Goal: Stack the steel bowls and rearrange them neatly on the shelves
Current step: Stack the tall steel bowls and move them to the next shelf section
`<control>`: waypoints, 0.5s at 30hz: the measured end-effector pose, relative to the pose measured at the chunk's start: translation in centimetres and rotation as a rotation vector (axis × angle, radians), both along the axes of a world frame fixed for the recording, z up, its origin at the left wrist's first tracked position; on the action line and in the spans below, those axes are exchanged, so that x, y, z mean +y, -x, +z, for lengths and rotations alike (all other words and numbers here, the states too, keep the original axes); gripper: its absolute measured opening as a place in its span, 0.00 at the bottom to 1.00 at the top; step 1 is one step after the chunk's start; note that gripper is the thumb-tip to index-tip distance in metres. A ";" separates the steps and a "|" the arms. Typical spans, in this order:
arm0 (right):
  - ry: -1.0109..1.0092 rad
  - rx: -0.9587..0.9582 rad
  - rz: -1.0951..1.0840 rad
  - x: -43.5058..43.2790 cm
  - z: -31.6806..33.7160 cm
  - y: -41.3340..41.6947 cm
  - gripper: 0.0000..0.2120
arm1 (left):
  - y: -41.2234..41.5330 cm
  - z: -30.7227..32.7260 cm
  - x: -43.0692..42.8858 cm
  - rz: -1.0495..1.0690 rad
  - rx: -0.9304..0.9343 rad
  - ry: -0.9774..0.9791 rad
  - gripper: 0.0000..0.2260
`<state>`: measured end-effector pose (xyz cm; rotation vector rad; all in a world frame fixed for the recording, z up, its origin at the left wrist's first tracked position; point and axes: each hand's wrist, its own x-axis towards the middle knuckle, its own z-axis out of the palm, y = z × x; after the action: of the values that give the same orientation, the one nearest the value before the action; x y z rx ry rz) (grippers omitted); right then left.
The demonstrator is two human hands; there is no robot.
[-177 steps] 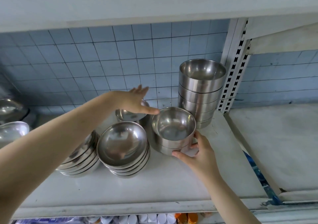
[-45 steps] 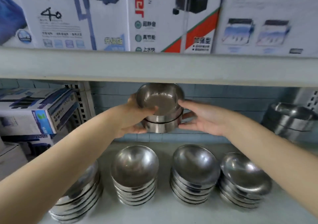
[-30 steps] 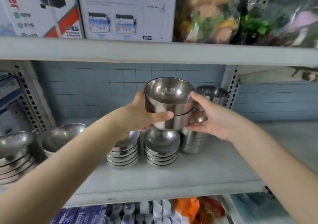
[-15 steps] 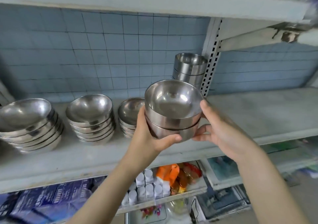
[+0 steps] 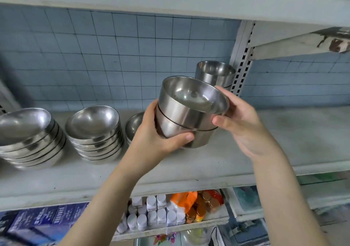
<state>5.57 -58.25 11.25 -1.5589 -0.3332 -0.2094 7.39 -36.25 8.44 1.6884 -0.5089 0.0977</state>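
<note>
You are holding a nested pair of 2 deep steel bowls (image 5: 189, 113) tilted in the air, just above the front of the white shelf (image 5: 189, 166). Your left hand (image 5: 157, 139) is wrapping the lower bowl's left side, thumb across its front; your right hand (image 5: 240, 119) is pressing the right side, fingers spread. Behind them a stack of deep bowls (image 5: 216, 73) is standing by the slotted upright (image 5: 242, 60). To the left, 2 shallow-bowl stacks (image 5: 94, 132) (image 5: 28, 138) are sitting.

Bowl stacks (image 5: 92, 132) on shelf (image 5: 189, 168)
</note>
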 end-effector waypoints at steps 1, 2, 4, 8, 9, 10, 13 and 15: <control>-0.019 -0.014 -0.005 -0.2 0.3 -0.7 0.41 | -0.3 0.3 -0.2 0.028 -0.003 0.002 0.44; -0.052 -0.019 -0.020 -0.5 0.7 -1.4 0.41 | -0.6 0.5 -0.4 0.057 -0.007 0.005 0.45; -0.145 -0.034 -0.072 -1.4 1.2 -2.8 0.42 | -1.2 0.8 -0.5 0.122 -0.012 0.024 0.43; -0.202 -0.091 -0.181 -3.1 1.2 -5.1 0.33 | -2.4 0.8 0.6 0.260 -0.006 0.116 0.29; -0.175 -0.092 -0.185 -3.3 0.7 -5.5 0.31 | -2.7 0.6 0.9 0.292 -0.001 0.145 0.28; -0.137 -0.082 -0.181 -3.3 0.1 -5.9 0.32 | -3.0 0.5 1.1 0.321 0.005 0.180 0.29; 0.051 -0.011 -0.213 -2.8 -2.2 -7.3 0.47 | -3.9 0.1 1.3 0.393 0.005 0.223 0.33; 0.156 0.012 -0.254 -2.7 -3.5 -8.1 0.52 | -4.4 -0.1 1.0 0.393 -0.007 0.203 0.33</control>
<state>13.72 -60.99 7.77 -1.7557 -0.1432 -0.3780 11.74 -35.21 8.37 1.5690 -0.1593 0.4262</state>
